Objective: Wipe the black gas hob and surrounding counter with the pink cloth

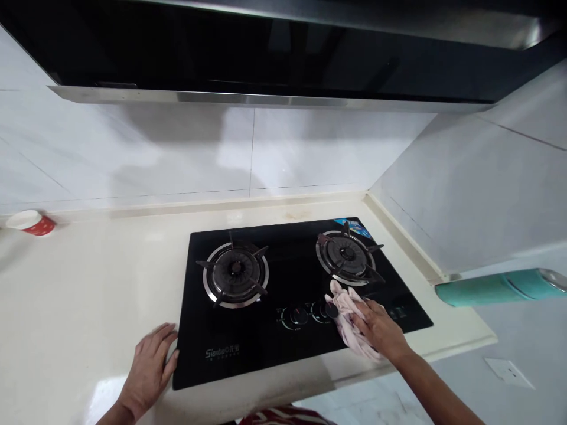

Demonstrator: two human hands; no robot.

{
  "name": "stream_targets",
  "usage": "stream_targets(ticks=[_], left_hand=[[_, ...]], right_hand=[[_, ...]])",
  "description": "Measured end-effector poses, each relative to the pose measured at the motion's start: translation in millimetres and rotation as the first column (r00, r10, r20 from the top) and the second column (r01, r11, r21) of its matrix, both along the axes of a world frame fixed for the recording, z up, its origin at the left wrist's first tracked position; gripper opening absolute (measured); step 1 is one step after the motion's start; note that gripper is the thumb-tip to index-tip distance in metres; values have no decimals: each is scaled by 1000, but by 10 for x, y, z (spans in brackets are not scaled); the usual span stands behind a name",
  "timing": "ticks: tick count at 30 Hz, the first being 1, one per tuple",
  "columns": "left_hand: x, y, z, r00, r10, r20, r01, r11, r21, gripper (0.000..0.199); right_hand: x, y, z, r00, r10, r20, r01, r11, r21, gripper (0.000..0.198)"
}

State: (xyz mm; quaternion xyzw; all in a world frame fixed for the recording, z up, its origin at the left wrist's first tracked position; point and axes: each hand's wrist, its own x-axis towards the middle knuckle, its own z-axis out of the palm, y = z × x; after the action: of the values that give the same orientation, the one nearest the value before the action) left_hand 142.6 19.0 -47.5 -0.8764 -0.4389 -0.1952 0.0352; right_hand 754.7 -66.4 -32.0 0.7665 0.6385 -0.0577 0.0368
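A black glass gas cooktop (283, 254) with two burners is set in the pale counter. My right hand (380, 328) grips a pinkish-white cloth (348, 313), pressed on the glass just below the right burner (346, 254). The cloth touches or nearly touches the right control knob (331, 309); the left knob (299, 316) sits beside it. My left hand (152, 366) rests on the counter at the cooktop's left edge, its fingers stretched out and holding nothing. Further back is the left burner (236, 268) with its dark pan supports.
A dark range hood (274, 65) with a metal edge hangs low above the cooktop. On the right stands a tall teal cylinder (500, 287), perhaps a bottle, near the counter edge. A red and white paper cup (39, 224) is at the far left. Tiled walls (186, 153) enclose the back and right.
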Motion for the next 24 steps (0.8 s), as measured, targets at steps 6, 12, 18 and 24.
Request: stream_targets(ticks=[6, 12, 18, 24], left_hand=[[-47, 27, -49, 1000, 6, 1, -6, 1000, -8, 31], [-77, 57, -82, 1000, -8, -21, 8, 1000, -1, 31], [-60, 49, -92, 1000, -9, -21, 9, 1000, 14, 31], [-27, 27, -54, 1000, -20, -13, 20, 1000, 19, 29]], right_hand=[[-457, -84, 20, 980, -187, 60, 190, 981, -39, 73], [-709, -395, 49, 988, -84, -132, 95, 992, 78, 52], [-421, -805, 188, 728, -51, -683, 34, 999, -38, 46], [11, -205, 175, 885, -190, -424, 289, 940, 182, 54]])
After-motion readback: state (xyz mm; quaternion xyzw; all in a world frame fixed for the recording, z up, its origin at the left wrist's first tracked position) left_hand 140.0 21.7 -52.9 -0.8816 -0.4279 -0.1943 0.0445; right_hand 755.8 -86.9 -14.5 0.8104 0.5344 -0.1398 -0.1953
